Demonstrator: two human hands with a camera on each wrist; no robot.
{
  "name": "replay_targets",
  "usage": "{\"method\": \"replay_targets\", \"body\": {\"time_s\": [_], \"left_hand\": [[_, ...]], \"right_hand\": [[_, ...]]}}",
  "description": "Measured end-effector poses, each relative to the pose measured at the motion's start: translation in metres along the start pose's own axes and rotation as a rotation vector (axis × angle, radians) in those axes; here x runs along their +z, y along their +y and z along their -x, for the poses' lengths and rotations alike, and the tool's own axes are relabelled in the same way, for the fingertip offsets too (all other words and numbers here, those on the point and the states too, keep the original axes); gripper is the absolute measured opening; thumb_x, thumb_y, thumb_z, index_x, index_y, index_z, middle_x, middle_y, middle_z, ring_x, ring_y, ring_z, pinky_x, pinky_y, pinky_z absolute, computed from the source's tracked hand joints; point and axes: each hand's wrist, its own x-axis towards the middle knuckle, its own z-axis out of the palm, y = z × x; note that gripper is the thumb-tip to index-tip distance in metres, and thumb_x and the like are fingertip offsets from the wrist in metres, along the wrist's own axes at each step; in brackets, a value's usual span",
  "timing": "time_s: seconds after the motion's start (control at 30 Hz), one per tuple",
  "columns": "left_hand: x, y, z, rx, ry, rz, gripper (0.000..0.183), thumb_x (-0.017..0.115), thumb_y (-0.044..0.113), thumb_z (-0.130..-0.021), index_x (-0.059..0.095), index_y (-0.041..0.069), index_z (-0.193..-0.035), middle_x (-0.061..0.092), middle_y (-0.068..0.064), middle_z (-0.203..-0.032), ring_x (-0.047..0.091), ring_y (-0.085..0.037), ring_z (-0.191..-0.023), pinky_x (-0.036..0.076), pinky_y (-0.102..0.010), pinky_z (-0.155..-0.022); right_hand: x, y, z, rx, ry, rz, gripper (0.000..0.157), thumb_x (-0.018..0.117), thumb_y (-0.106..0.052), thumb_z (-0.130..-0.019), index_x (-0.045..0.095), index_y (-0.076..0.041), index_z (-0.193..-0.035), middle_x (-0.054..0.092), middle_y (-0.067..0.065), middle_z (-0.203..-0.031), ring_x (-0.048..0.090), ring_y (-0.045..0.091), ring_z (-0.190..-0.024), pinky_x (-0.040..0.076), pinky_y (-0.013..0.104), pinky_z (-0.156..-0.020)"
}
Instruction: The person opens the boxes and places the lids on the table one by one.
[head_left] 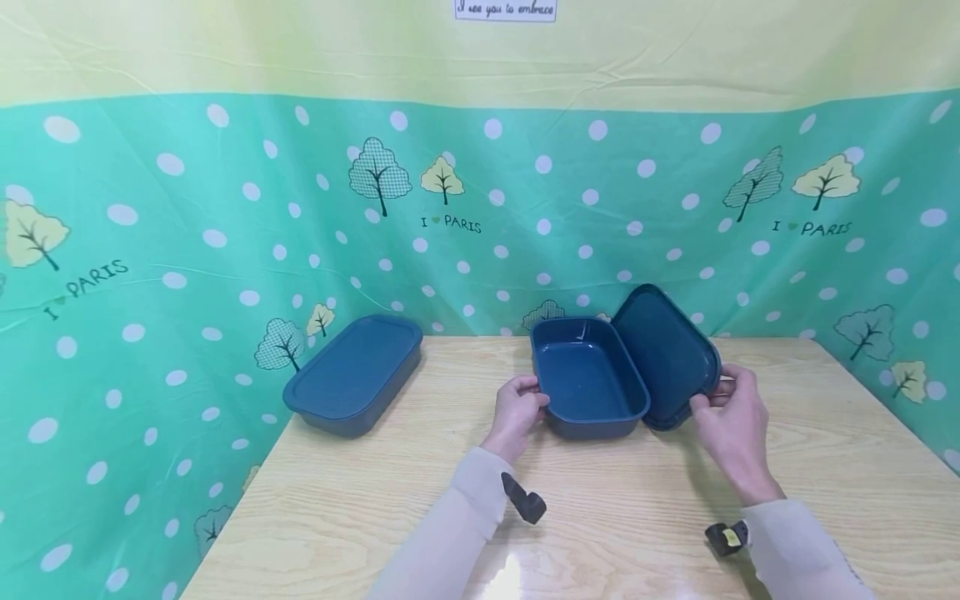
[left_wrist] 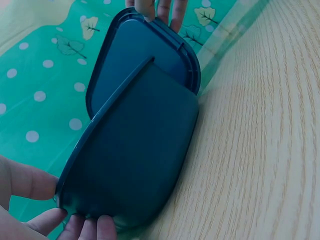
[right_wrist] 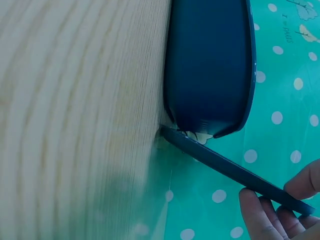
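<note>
A dark blue rectangular food container stands uncovered on the table, its inside bare. My left hand grips its left side, thumb at the rim and fingers against the outer wall, as the left wrist view shows. Beside it, a matching lid stands tilted on its edge against the container's right side, underside facing the container. My right hand pinches the lid's right edge between thumb and fingers. In the right wrist view the lid appears edge-on, its lower edge down at the tabletop close by the container.
A second dark blue container with its lid on sits at the table's left edge. Behind the wooden table hangs a green and yellow curtain with dots and trees, close to the containers' far ends.
</note>
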Motion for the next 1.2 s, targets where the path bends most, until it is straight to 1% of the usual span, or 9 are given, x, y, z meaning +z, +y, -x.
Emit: {"method": "replay_targets", "body": {"time_s": [0.23, 0.47, 0.87, 1.2], "left_hand": [[-0.001, -0.001, -0.001, 0.004, -0.004, -0.003, 0.041, 0.058, -0.007, -0.075, 0.053, -0.002, -0.115, 0.059, -0.014, -0.102, 0.058, -0.017, -0.080, 0.051, -0.035, -0.071], [0.000, -0.001, -0.001, 0.006, -0.005, -0.001, 0.041, 0.058, -0.007, -0.075, 0.053, -0.002, -0.115, 0.060, -0.011, -0.100, 0.059, -0.017, -0.081, 0.051, -0.036, -0.072], [0.000, -0.001, -0.001, 0.001, -0.010, 0.004, 0.042, 0.058, -0.008, -0.075, 0.052, -0.002, -0.116, 0.058, -0.015, -0.104, 0.059, -0.018, -0.084, 0.051, -0.036, -0.074], [-0.001, -0.002, -0.002, -0.004, -0.016, 0.005, 0.042, 0.058, -0.007, -0.076, 0.052, -0.002, -0.117, 0.058, -0.015, -0.106, 0.059, -0.019, -0.086, 0.050, -0.038, -0.077]], "right_hand": [[-0.002, 0.002, -0.002, 0.024, -0.013, 0.002, 0.054, 0.051, -0.003, -0.078, 0.033, -0.003, -0.129, 0.051, 0.015, -0.101, 0.051, 0.019, -0.085, 0.042, 0.020, -0.064], [-0.004, 0.006, -0.003, 0.009, -0.039, 0.005, 0.060, 0.052, -0.004, -0.078, 0.029, -0.003, -0.134, 0.051, 0.017, -0.103, 0.052, 0.021, -0.085, 0.042, 0.022, -0.063], [-0.005, 0.010, -0.004, 0.024, -0.050, 0.011, 0.061, 0.053, -0.006, -0.079, 0.028, -0.001, -0.134, 0.050, 0.020, -0.105, 0.053, 0.023, -0.085, 0.043, 0.021, -0.059], [-0.005, 0.015, -0.006, 0.043, -0.045, 0.014, 0.061, 0.054, -0.006, -0.079, 0.027, 0.000, -0.133, 0.052, 0.020, -0.105, 0.052, 0.019, -0.081, 0.043, 0.019, -0.055]]}}
